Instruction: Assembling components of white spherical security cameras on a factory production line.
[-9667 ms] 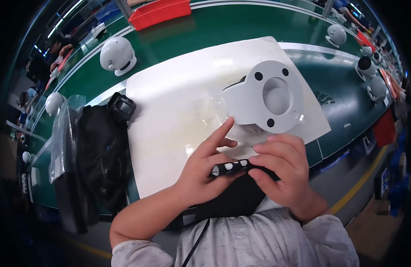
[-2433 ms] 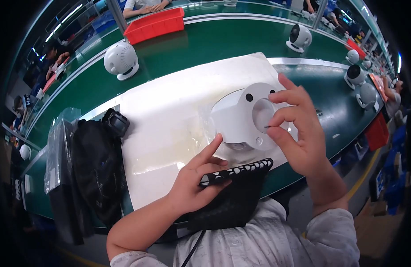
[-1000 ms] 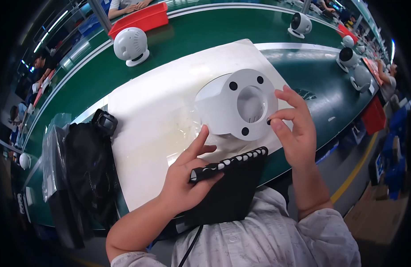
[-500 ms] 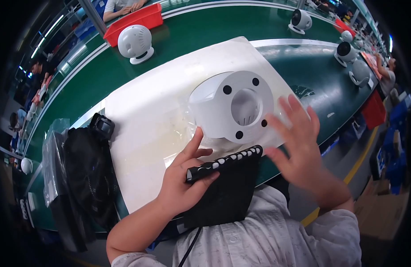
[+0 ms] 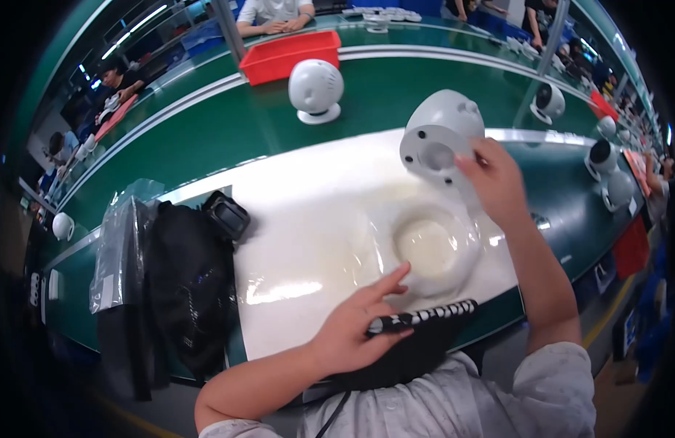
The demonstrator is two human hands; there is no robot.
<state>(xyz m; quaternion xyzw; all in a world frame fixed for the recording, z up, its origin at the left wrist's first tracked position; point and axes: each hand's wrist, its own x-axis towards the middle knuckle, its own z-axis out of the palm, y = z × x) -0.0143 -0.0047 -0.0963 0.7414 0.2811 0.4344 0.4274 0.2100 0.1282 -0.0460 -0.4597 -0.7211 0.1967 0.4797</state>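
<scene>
My right hand (image 5: 494, 179) grips the edge of a white round-headed device (image 5: 443, 113), held tilted near the far edge of the white board (image 5: 301, 212). The flat base of the device faces me, with a round hollow and dark round feet. One side of the base is hidden by my fingers. My left hand (image 5: 363, 328) is low in front of me, index finger stretched forward. Its thumb and other fingers pinch a black strip with white spots (image 5: 425, 316). Beyond the strip, a glossy clear plastic form with a round recess (image 5: 427, 244) lies on the board.
A black bag (image 5: 191, 285), a small dark boxy device (image 5: 226, 215) and clear plastic wrapping (image 5: 125, 248) lie at the left. Another white device (image 5: 315, 91) stands on the green conveyor (image 5: 206, 135). Behind it are a red bin (image 5: 290, 57) and a co-worker's hands (image 5: 282, 25).
The white device has left the plastic form and gone up and away from me in my right hand, which was open and blurred before. My left hand keeps the strip. The view has shifted.
</scene>
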